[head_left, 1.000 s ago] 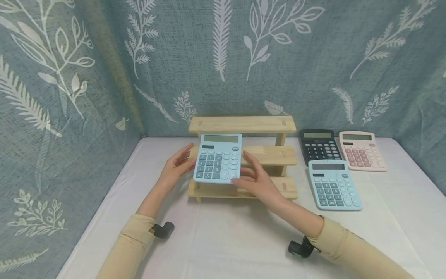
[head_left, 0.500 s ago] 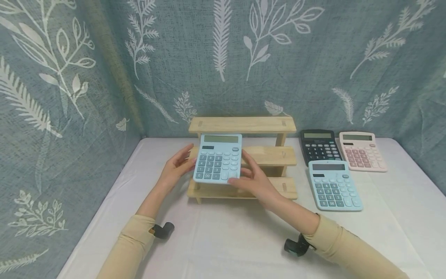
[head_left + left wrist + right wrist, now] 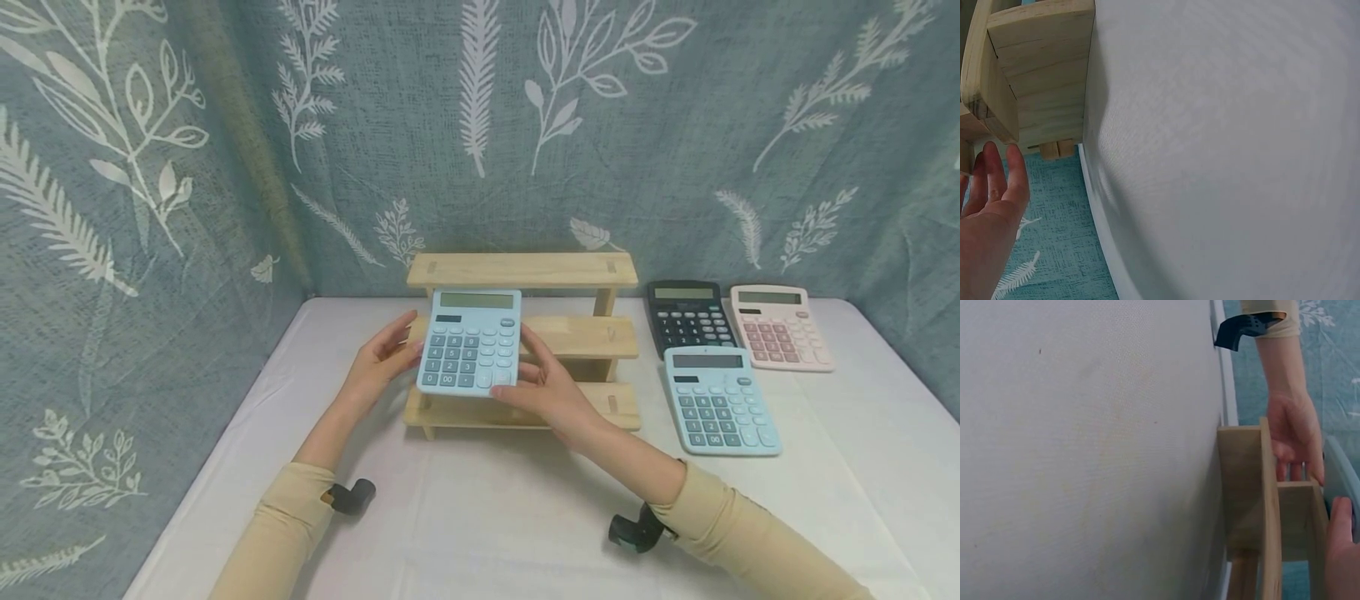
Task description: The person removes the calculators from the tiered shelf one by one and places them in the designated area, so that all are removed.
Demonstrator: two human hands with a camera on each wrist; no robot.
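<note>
A light blue calculator (image 3: pixel 470 342) is tilted back over the left half of a three-tier wooden rack (image 3: pixel 577 336), its display facing up and forward. My right hand (image 3: pixel 552 389) holds it at the lower right corner, thumb on the front face and fingers along the right side. At the rack's left end is my left hand (image 3: pixel 384 358), thumb close to the calculator's left edge. The left wrist view has the left fingers (image 3: pixel 1016 172) nearly straight, right at the end of a board. In the right wrist view, the calculator (image 3: pixel 1342 478) shows only partly, edge-on.
To the right of the rack lie a black calculator (image 3: pixel 686 312), a pink calculator (image 3: pixel 780 325) and a second light blue calculator (image 3: pixel 720 400) on the white tablecloth (image 3: pixel 480 517). A patterned blue-green curtain (image 3: pixel 420 125) hangs close behind the rack.
My right thumb has slid slightly left along the calculator's lower edge, and the right forearm has shifted a little left. The calculator and my left hand stay where they were.
</note>
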